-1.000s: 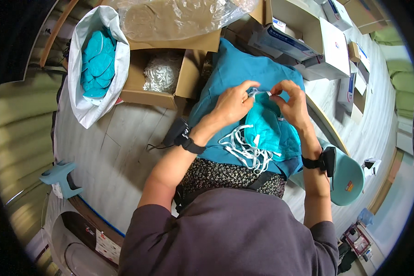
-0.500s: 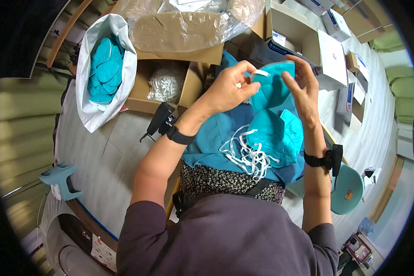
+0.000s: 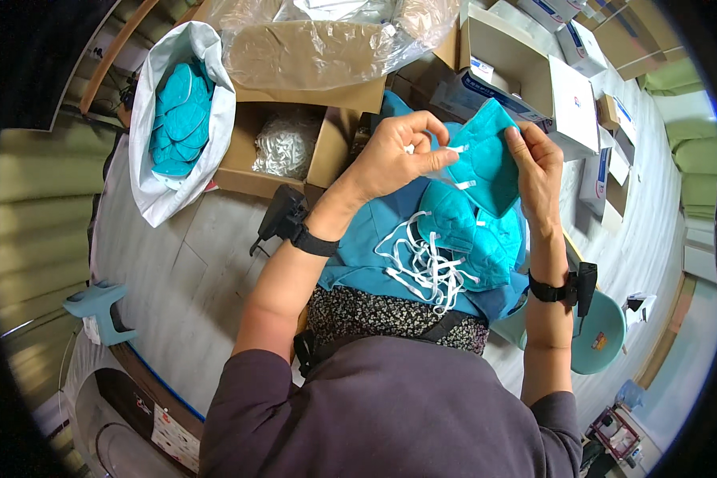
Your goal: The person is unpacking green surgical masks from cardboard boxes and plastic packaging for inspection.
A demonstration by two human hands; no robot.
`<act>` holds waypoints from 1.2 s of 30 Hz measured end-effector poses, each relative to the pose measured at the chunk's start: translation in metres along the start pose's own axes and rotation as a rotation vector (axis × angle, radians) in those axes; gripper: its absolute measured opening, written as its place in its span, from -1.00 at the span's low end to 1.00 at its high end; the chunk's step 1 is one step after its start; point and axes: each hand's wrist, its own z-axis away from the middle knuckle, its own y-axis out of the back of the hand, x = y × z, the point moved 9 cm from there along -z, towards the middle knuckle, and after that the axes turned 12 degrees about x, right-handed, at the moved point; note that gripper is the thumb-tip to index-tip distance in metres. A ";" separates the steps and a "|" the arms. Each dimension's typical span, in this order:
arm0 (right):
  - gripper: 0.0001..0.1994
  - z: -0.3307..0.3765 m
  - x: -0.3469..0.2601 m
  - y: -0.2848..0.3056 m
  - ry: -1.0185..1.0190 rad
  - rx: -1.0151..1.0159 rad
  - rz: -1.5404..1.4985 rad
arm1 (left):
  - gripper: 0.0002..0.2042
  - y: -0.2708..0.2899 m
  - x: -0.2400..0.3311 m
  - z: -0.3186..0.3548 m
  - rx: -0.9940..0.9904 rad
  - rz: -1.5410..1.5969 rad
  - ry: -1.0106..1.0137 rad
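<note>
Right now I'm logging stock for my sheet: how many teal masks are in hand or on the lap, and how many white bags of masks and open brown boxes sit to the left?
Teal mask held in both hands: 1
Teal masks on the lap: 2 visible
White bag of masks: 1
Open brown box: 1
Total: 5

Both hands hold up a folded teal fabric face mask point(image 3: 486, 159): the left hand point(image 3: 394, 155) pinches its white strap at nine o'clock, the right hand point(image 3: 538, 163) grips its three o'clock edge.
</note>
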 end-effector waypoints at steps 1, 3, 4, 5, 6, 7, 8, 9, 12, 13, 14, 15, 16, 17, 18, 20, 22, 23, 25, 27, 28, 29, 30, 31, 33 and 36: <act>-0.77 -0.001 -0.001 0.001 0.002 0.005 0.014 | -0.86 -0.004 -0.003 0.001 -0.022 0.019 0.035; -0.76 -0.002 -0.002 0.003 0.005 0.014 0.042 | -0.88 -0.013 -0.006 0.004 -0.066 0.057 0.105; -0.76 -0.003 -0.002 0.003 0.004 0.020 0.042 | -0.86 -0.017 -0.007 0.004 -0.064 0.113 0.100; -0.76 -0.004 -0.001 0.003 0.002 0.027 0.042 | -0.85 -0.022 -0.010 0.005 -0.061 0.169 0.095; -0.76 -0.005 -0.001 0.004 0.001 0.035 0.043 | -0.83 -0.025 -0.013 0.006 -0.060 0.227 0.089; -0.75 -0.007 0.002 0.006 -0.032 0.040 0.037 | -0.85 -0.028 -0.021 0.008 -0.090 0.198 0.122; -0.75 -0.008 0.005 0.009 -0.064 0.045 0.030 | -0.86 -0.032 -0.028 0.010 -0.121 0.168 0.155; -0.75 -0.010 0.008 0.011 -0.096 0.049 0.022 | -0.87 -0.035 -0.032 0.012 -0.151 0.138 0.188; -0.75 -0.013 0.012 0.014 -0.110 0.039 0.022 | -0.85 -0.047 -0.031 0.020 -0.257 0.038 0.171; -0.75 -0.014 0.013 0.016 -0.107 0.036 0.032 | -0.85 -0.047 -0.029 0.020 -0.227 0.073 0.166; -0.75 -0.014 0.013 0.018 -0.113 0.034 0.031 | -0.84 -0.048 -0.026 0.021 -0.198 0.108 0.160; -0.75 -0.013 0.014 0.020 -0.122 0.034 0.031 | -0.84 -0.048 -0.023 0.021 -0.170 0.143 0.157; -0.75 -0.012 0.015 0.021 -0.130 0.034 0.030 | -0.82 -0.045 -0.020 0.020 -0.125 0.090 0.144; -0.75 -0.012 0.018 0.023 -0.141 0.039 0.034 | -0.80 -0.040 -0.015 0.019 -0.081 0.038 0.131; -0.76 -0.012 0.019 0.022 -0.151 0.040 0.035 | -0.78 -0.034 -0.011 0.017 -0.033 -0.018 0.116; -0.76 -0.011 0.020 0.020 -0.162 0.043 0.037 | -0.75 -0.035 -0.020 0.017 -0.008 0.046 0.137; -0.76 -0.010 0.020 0.019 -0.169 0.049 0.041 | -0.77 -0.037 -0.022 0.017 -0.022 0.073 0.163; -0.76 -0.010 0.021 0.020 -0.176 0.045 0.048 | -0.79 -0.039 -0.022 0.018 -0.048 0.069 0.178; -0.76 -0.011 0.027 0.023 -0.192 0.037 0.065 | -0.83 -0.045 -0.020 0.020 -0.096 0.091 0.188; -0.76 -0.010 0.026 0.022 -0.196 0.016 0.061 | -0.86 -0.053 -0.018 0.021 -0.138 0.143 0.176; -0.76 -0.009 0.026 0.021 -0.197 0.006 0.059 | -0.86 -0.055 -0.021 0.023 -0.161 0.157 0.203; -0.75 -0.010 0.027 0.023 -0.202 0.006 0.071 | -0.86 -0.056 -0.025 0.025 -0.185 0.170 0.230; -0.75 -0.010 0.029 0.026 -0.208 0.007 0.085 | -0.86 -0.057 -0.028 0.026 -0.209 0.184 0.259; -0.75 -0.011 0.032 0.028 -0.214 0.008 0.099 | -0.85 -0.058 -0.027 0.028 -0.211 0.206 0.266; -0.75 -0.012 0.032 0.032 -0.208 0.032 0.085 | -0.84 -0.059 -0.024 0.033 -0.214 0.249 0.280; -0.75 -0.012 0.036 0.037 -0.218 0.045 0.076 | -0.84 -0.054 -0.020 0.035 -0.202 0.280 0.227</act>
